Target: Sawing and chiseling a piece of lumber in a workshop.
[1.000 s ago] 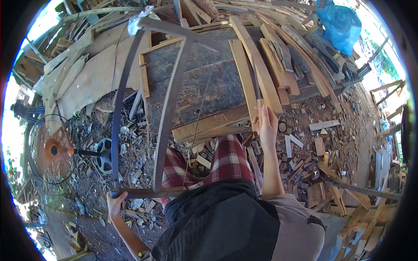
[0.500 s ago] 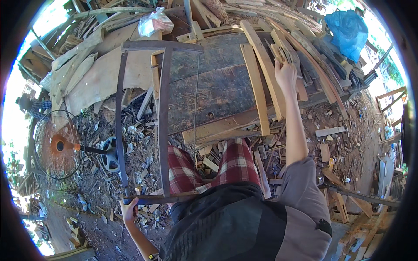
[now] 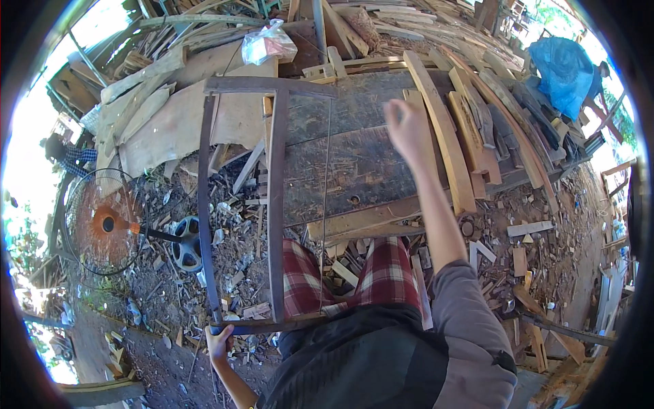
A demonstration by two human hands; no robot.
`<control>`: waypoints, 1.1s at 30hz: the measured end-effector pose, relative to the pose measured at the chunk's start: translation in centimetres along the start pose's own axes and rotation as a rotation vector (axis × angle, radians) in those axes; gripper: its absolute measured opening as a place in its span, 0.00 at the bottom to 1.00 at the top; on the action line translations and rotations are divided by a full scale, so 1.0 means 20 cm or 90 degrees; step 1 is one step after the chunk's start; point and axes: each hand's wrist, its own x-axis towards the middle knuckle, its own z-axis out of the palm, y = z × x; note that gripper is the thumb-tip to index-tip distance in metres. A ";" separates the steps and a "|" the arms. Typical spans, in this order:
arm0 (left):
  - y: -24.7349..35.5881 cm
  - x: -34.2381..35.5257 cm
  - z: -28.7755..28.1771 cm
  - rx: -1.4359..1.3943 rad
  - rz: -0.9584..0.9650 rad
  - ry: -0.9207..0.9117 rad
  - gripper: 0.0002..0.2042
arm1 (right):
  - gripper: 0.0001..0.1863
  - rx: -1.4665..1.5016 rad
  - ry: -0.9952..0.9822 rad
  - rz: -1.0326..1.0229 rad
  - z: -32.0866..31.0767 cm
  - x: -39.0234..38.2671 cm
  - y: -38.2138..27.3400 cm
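At the far left a round wire-caged fan with an orange hub [image 3: 102,221] lies on the littered ground. Just right of it stands the dark rectangular wooden frame with a middle rail [image 3: 272,204]: its long axis runs from the person's legs up and away, its near end low by the body, its far end leaning on the left edge of the dark, weathered wooden surface [image 3: 354,157]. The left hand [image 3: 219,339] is clenched around the frame's near bar at its left corner. Farther right, the right hand [image 3: 407,129] is raised above the surface's middle, blurred, touching nothing; whether its fingers are spread or curled cannot be told. Pale curved wooden slats [image 3: 446,146] lie along the surface's right edge.

Half a second ago that right hand was over the slats near the far right corner; it has since come leftward and nearer. The frame has kept its direction, the left grip unchanged.
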 end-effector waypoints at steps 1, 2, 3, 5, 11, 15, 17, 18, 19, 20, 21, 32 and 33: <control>-0.03 -0.01 -0.01 -0.014 0.015 0.020 0.15 | 0.27 0.029 -0.027 -0.027 0.08 -0.04 -0.14; -0.07 -0.01 -0.04 -0.024 0.029 0.037 0.15 | 0.33 -0.052 0.009 -0.090 0.15 -0.04 -0.23; -0.13 0.01 -0.10 -0.024 0.015 0.023 0.18 | 0.40 -0.134 0.046 -0.153 0.21 -0.02 -0.31; -0.14 0.03 -0.11 -0.018 0.012 0.031 0.19 | 0.52 -0.077 0.018 -0.122 0.31 0.13 -0.39; -0.18 -0.07 -0.08 -0.115 0.076 0.090 0.28 | 0.49 0.537 -0.259 0.240 0.49 0.36 -0.47; -0.47 -0.12 -0.27 -0.120 0.109 0.177 0.29 | 0.26 0.950 -0.383 0.187 0.49 0.25 -0.82; -0.35 -0.12 -0.18 -0.143 0.154 0.198 0.28 | 0.24 1.041 -0.383 0.220 0.49 0.38 -0.85; -0.24 -0.13 -0.17 -0.167 0.124 0.168 0.26 | 0.22 1.136 -0.373 0.258 0.50 0.42 -0.88; -0.21 -0.12 -0.21 -0.182 0.136 0.169 0.25 | 0.19 1.127 -0.329 0.240 0.50 0.41 -1.00; -0.25 -0.06 -0.32 -0.121 0.172 0.194 0.24 | 0.18 1.118 -0.286 0.223 0.49 0.41 -1.12; -0.18 -0.02 -0.32 -0.112 0.157 0.189 0.21 | 0.14 1.158 -0.306 0.190 0.47 0.43 -1.15; 0.28 0.43 -0.37 0.233 0.247 0.344 0.30 | 0.13 1.191 -0.304 -0.021 0.71 0.02 -1.85; 0.54 0.35 -0.22 0.129 0.265 0.269 0.32 | 0.13 1.172 -0.292 -0.029 0.77 -0.02 -1.81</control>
